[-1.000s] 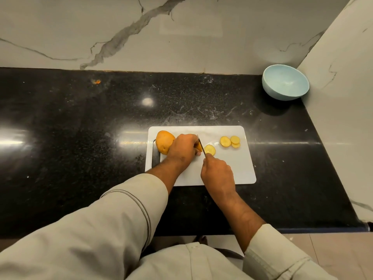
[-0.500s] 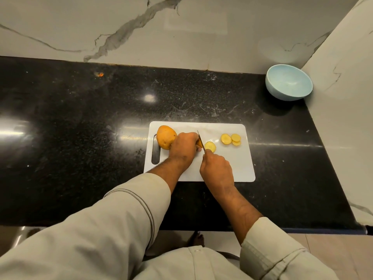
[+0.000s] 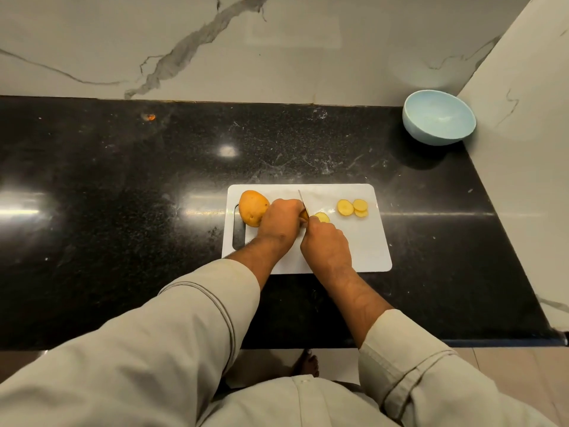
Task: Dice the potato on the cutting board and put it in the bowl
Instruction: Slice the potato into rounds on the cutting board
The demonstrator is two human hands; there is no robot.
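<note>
A black, glossy table runs along a pale marble wall, seen from above by the person working at it. Near its front edge lies a white board with a handle slot at its left end. Both forearms reach onto the board from loose beige sleeves. The left hand lies palm down over the right part of the potato, fingers curled round it in a closed grip; the potato's uncovered left end, rounded and orange-brown skinned, sticks out past the hand toward the handle slot. The right hand sits just beside the left, knuckles up, its grip closed round the knife handle, which the hand hides. The thin blade stands on edge between the two hands, pointing away from the person, against the potato's cut end. One pale yellow round slice lies on the board just right of the blade. Three more slices lie overlapping a little farther right. A light blue bowl stands well apart in the far right corner of the table, against the wall.
</note>
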